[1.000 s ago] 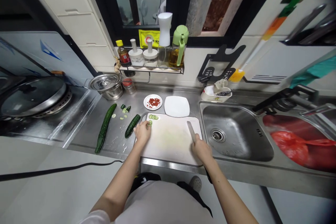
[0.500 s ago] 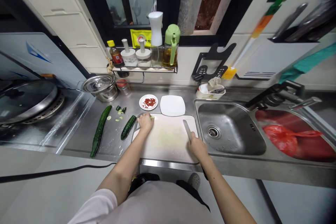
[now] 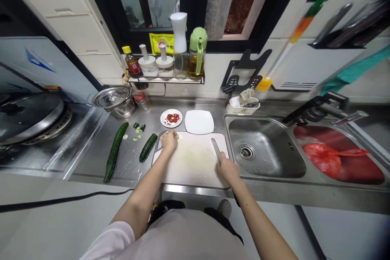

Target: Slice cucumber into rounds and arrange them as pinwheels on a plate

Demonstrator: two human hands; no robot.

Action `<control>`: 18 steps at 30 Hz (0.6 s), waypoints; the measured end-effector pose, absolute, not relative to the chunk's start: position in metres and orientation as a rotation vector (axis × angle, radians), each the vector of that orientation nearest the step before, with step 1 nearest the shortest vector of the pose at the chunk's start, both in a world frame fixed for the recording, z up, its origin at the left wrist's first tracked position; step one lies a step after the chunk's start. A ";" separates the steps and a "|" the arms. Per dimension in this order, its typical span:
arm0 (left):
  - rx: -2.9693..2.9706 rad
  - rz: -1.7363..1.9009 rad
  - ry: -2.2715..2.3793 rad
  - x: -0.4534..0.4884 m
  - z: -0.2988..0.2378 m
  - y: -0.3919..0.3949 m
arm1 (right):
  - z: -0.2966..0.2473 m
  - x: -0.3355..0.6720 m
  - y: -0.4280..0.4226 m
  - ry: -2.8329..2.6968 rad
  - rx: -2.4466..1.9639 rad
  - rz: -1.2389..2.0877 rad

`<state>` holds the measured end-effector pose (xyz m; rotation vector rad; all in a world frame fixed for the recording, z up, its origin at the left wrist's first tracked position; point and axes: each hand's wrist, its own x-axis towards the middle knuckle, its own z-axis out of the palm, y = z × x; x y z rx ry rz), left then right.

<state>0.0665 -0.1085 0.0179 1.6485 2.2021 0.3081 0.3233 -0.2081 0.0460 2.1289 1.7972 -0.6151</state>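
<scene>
My right hand (image 3: 228, 169) is wrapped round the handle of a kitchen knife (image 3: 215, 148), its blade over the right side of the white cutting board (image 3: 189, 174). At the board's far left corner, my left hand (image 3: 169, 141) is closed with its fingers bent down. A pale green cucumber slice (image 3: 177, 136) shows at its fingertips; the fingers hide whatever else is under them. Left of the board lies a cut cucumber (image 3: 148, 148), and beyond it a long whole cucumber (image 3: 115, 152). Several cucumber scraps (image 3: 139, 128) are scattered on the steel counter behind these.
Behind the board stand a small plate of chopped red pieces (image 3: 171, 118) and a white square plate (image 3: 199, 122). A steel sink (image 3: 266, 148) adjoins on the right, with a red bag (image 3: 323, 160) in the second basin. A lidded pot (image 3: 114, 101) stands back left.
The whole view has shifted slightly. A little more of the cucumber slice shows beside my left fingertips. The knife and my right hand keep their place over the board.
</scene>
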 end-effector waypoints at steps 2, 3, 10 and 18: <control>1.609 0.344 2.150 0.065 0.018 -0.110 | 0.045 0.323 -0.208 1.804 2.134 -0.610; 1.590 0.359 2.111 0.064 0.018 -0.111 | 0.045 0.323 -0.209 1.812 2.136 -0.603; 1.585 0.212 1.718 0.061 0.020 -0.119 | 0.043 0.322 -0.210 1.834 2.151 -0.570; 1.828 -0.090 1.528 0.080 0.023 -0.130 | 0.042 0.324 -0.211 1.826 2.166 -0.614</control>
